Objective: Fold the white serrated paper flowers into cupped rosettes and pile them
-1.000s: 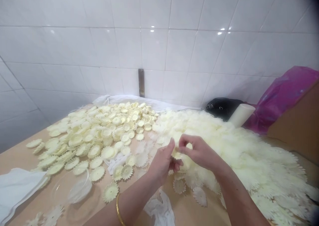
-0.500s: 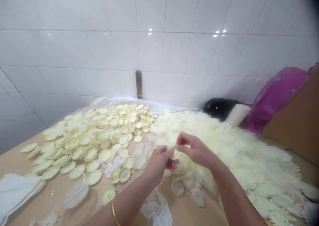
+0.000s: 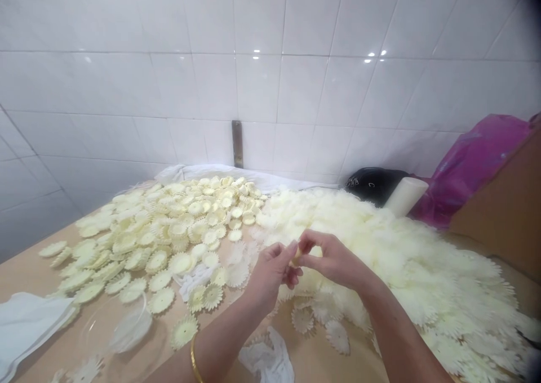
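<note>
My left hand (image 3: 273,270) and my right hand (image 3: 333,259) meet above the table, fingertips pinched together on a small pale yellow flower-shaped petal piece (image 3: 297,254). A gold bangle (image 3: 194,360) sits on my left wrist. Under and to the right of my hands lies a big heap of loose cream petal pieces (image 3: 401,259). To the left, several flatter, yellower petal discs (image 3: 169,231) are spread over the brown table (image 3: 38,270).
A clear plastic lid or dish (image 3: 122,329) and a white cloth (image 3: 25,321) lie at the front left. White crumpled plastic (image 3: 270,360) lies near my left arm. At the back right are a black bag (image 3: 374,183), a white cylinder (image 3: 406,196), a pink plastic bag (image 3: 473,163) and a cardboard box (image 3: 502,214).
Both hands have stayed together over the heap's edge, shifting their fingers slightly on the small piece; the view has moved a little.
</note>
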Tool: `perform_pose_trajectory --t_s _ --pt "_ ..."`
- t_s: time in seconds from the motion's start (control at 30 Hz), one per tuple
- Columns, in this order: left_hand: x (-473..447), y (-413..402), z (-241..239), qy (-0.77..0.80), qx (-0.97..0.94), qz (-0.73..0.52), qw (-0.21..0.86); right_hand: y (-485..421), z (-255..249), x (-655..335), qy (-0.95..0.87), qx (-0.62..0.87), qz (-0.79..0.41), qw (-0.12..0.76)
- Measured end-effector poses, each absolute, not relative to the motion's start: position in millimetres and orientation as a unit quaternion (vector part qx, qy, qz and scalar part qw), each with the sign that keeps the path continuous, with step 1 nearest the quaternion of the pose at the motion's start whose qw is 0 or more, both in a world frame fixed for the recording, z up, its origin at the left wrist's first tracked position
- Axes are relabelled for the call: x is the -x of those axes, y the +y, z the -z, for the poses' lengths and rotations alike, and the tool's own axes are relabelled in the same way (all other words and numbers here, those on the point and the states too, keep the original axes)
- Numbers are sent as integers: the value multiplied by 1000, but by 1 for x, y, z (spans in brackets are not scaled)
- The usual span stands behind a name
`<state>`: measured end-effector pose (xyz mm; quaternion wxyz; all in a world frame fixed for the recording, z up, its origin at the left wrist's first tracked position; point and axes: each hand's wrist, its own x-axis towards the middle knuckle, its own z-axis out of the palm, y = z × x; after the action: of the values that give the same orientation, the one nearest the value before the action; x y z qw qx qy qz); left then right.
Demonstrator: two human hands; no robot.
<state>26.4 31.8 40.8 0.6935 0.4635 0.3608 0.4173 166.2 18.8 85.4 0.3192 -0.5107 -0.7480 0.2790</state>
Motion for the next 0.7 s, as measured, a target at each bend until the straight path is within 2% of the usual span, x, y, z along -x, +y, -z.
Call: perform_pose_trajectory --t_s 0.23,0.4,0.7 --pt "-27 31 -45 333 -460 -414 711 22 -83 -168 -739 541 -206 346" --pt "-28 32 -42 402 -445 -423 680 24 -83 -169 -723 543 -251 347" --pt "-27 38 -32 416 -484 -454 621 24 -77 -161 -748 479 -319 330"
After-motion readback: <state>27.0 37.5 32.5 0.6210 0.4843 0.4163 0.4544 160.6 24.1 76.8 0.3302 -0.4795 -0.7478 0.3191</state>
